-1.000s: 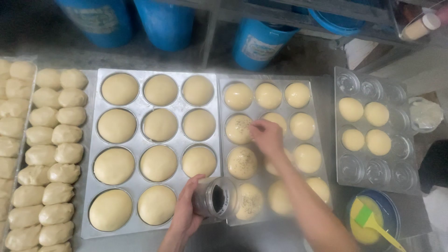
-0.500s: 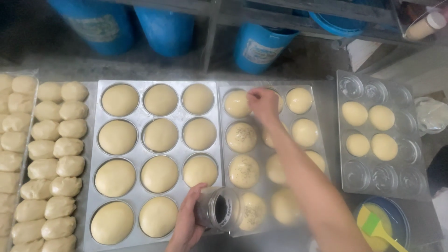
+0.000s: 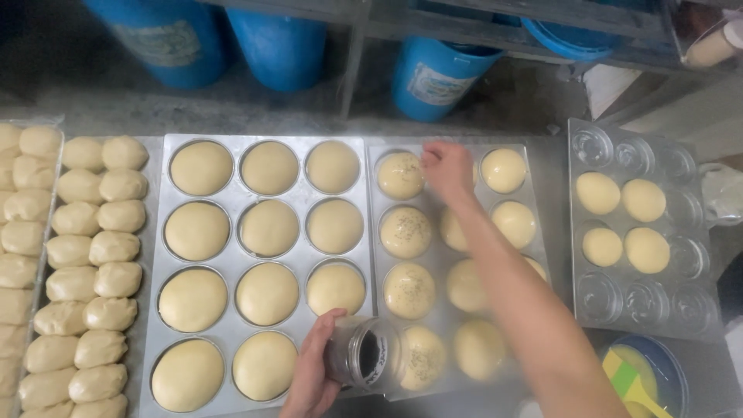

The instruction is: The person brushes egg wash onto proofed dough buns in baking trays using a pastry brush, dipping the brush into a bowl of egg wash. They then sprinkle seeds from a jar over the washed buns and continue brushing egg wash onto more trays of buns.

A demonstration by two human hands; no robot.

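Head view: my left hand (image 3: 313, 371) grips the seed jar (image 3: 364, 352) tilted sideways, mouth rightward; my right hand (image 3: 447, 166), fingers pinched, hovers over the far buns (image 3: 401, 175), well beyond it.

The bench (image 3: 553, 166) was a grey surface. Directly on it lay, side by side: at far left a tray (image 3: 54, 166) packed with shaped dough pieces; a large metal muffin tray (image 3: 302, 257) of twelve filled cups; a second metal tray (image 3: 371, 232) of smaller buns, touching it; a clear plastic cupped tray (image 3: 700, 310), partly filled; and a blue bowl (image 3: 675, 370) of yellow liquid.
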